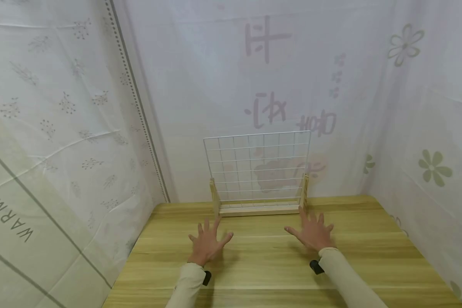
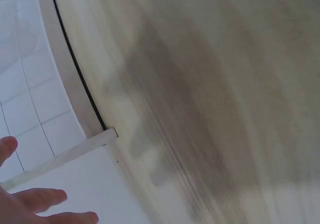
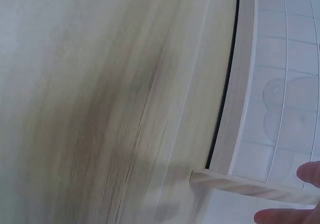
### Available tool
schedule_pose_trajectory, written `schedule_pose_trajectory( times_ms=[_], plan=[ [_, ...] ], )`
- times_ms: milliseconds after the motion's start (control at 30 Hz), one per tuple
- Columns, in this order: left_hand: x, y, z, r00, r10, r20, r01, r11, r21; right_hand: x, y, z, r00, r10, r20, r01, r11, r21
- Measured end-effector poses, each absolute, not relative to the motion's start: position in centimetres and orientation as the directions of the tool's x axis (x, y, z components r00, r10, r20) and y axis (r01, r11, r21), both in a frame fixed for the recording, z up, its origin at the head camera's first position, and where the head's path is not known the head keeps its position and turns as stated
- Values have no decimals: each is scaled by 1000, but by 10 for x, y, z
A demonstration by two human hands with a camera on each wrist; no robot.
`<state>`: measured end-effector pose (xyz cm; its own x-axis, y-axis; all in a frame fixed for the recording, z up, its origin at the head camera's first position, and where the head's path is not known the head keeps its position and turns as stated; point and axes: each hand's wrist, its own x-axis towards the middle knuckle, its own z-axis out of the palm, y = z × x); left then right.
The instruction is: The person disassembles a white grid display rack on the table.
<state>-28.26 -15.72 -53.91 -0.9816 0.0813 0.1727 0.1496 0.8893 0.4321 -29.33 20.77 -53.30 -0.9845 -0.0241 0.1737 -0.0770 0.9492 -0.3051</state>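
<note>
A white wire grid panel stands upright in a wooden stand at the back of the table. My left hand hovers before the stand's left end, fingers spread and holding nothing. On the other side, my right hand is spread in the same way near the stand's right end, also with nothing in it. In the left wrist view, fingertips show at the lower left, beside the stand's side piece. Two fingertips of the right hand appear at the lower right of the right wrist view.
The wood-grain table spreads beneath both hands, their shadows falling on it. White printed cloth hangs behind, to the left and to the right. A dark band sits at the right wrist.
</note>
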Motion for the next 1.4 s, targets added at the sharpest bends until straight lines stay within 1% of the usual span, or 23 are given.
schedule_pose_trajectory(
  times_ms=[167, 300, 433, 533, 633, 733, 833, 967, 1067, 1233, 1400],
  plan=[
    [-290, -163, -538, -983, 62, 172, 144, 843, 518, -299, 214, -530, -991, -21, 135, -69, 931, -358],
    [-297, -169, -535, -984, 53, 172, 151, 765, 627, -306, 219, -528, -997, -8, 81, -44, 892, -450],
    [-307, -174, -527, -984, 43, 172, 154, 684, 713, -315, 226, -521, -996, 0, 89, -46, 854, -517],
    [-314, -178, -520, -987, 31, 161, 141, 654, 743, -323, 232, -514, -994, -5, 110, -63, 845, -531],
    [-322, -180, -512, -988, 32, 152, 139, 613, 778, -330, 237, -505, -995, -11, 95, -61, 836, -545],
    [-330, -179, -504, -990, 27, 136, 130, 524, 842, -335, 240, -493, -997, -16, 70, -53, 824, -564],
    [-336, -177, -494, -989, 7, 147, 136, 430, 892, -340, 242, -482, -999, -17, 45, -40, 808, -588],
    [-345, -174, -485, -985, -31, 171, 148, 373, 916, -349, 244, -469, -1000, -16, 27, -29, 787, -616],
    [-353, -173, -479, -982, -52, 182, 153, 353, 923, -356, 246, -459, -998, -25, 56, -54, 794, -606],
    [-367, -171, -468, -977, -64, 203, 168, 356, 919, -366, 246, -443, -994, -32, 103, -87, 800, -594],
    [-378, -167, -457, -977, -77, 199, 158, 366, 917, -374, 242, -432, -994, -39, 101, -94, 778, -622]
  ],
)
